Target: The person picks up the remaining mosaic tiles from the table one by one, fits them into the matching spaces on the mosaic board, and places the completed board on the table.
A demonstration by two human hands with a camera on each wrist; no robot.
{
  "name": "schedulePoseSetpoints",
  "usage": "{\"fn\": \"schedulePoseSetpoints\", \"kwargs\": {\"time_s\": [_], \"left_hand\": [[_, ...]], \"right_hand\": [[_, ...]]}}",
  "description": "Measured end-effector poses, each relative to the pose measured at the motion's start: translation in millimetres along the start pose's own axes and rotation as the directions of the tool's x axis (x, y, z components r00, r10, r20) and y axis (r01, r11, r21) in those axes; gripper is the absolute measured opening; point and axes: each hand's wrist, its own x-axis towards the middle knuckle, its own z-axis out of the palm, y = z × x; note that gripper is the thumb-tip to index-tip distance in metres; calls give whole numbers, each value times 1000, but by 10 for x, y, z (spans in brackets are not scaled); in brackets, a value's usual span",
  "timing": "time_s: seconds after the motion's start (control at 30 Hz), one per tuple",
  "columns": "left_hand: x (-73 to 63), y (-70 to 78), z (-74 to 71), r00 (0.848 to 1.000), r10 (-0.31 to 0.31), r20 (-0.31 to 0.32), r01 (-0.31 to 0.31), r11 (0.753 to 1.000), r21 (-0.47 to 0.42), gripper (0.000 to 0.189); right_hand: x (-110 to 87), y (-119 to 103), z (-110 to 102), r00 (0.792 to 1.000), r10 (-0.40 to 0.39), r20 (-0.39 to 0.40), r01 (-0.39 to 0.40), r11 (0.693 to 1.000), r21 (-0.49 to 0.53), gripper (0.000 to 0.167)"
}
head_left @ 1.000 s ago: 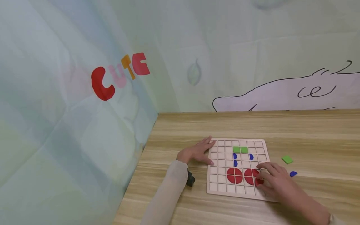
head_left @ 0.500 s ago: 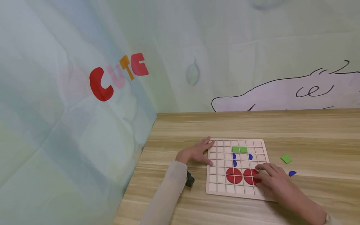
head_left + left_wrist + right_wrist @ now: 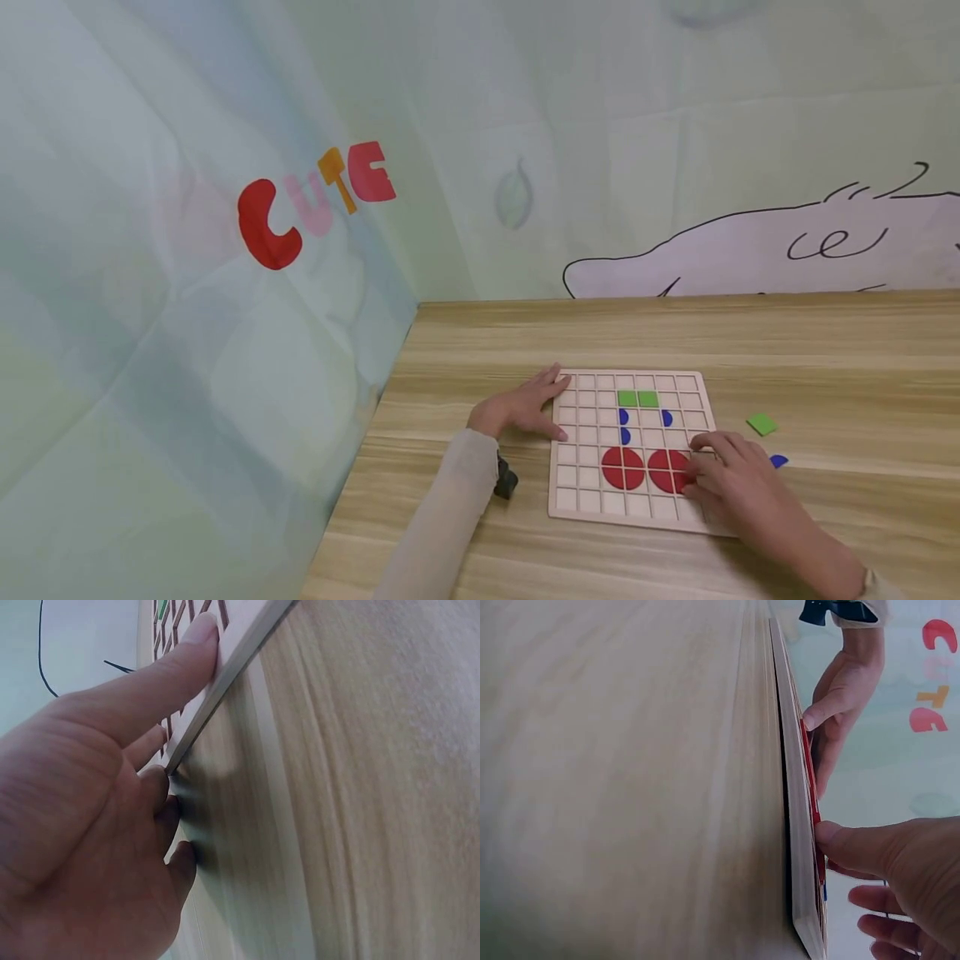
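Observation:
A square wooden grid board lies on the table. Two red discs, each split into quarters, fill cells low on it: the left red disc and the right red disc. My left hand is spread at the board's left edge; its thumb rests on the rim in the left wrist view. Over the right side, my right hand bends its fingers at the right disc's edge, hiding part of it. In the right wrist view its thumb touches a red piece; nothing is visibly pinched.
Two green squares and several blue half-discs sit in upper cells. Right of the board, a loose green square and a loose blue piece lie on the table. A printed cloth stands behind.
The red quarter at the right disc's lower right, which stuck out under the right fingers, now lies in line with the disc. My right fingers shifted slightly rightward; the left hand stays put.

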Motion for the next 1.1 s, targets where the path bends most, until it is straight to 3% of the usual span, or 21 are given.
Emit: {"fn": "schedulePoseSetpoints", "kwargs": {"time_s": [0.23, 0.57, 0.7, 1.1], "left_hand": [[2, 1, -13, 1000, -1, 3, 1, 1000, 2, 91], [2, 6, -17, 1000, -8, -2, 8, 1000, 10, 92], [-2, 4, -9, 1000, -5, -4, 5, 1000, 1, 92], [-15, 7, -10, 1000, 1, 2, -1, 1000, -17, 92]], "right_hand": [[14, -7, -17, 998, 58, 20, -58, 998, -7, 22], [19, -8, -67, 998, 47, 38, -48, 999, 21, 22], [-6, 2, -86, 995, 79, 63, -81, 996, 22, 20], [-126, 331, -302, 963, 258, -78, -264, 962, -68, 28]]}}
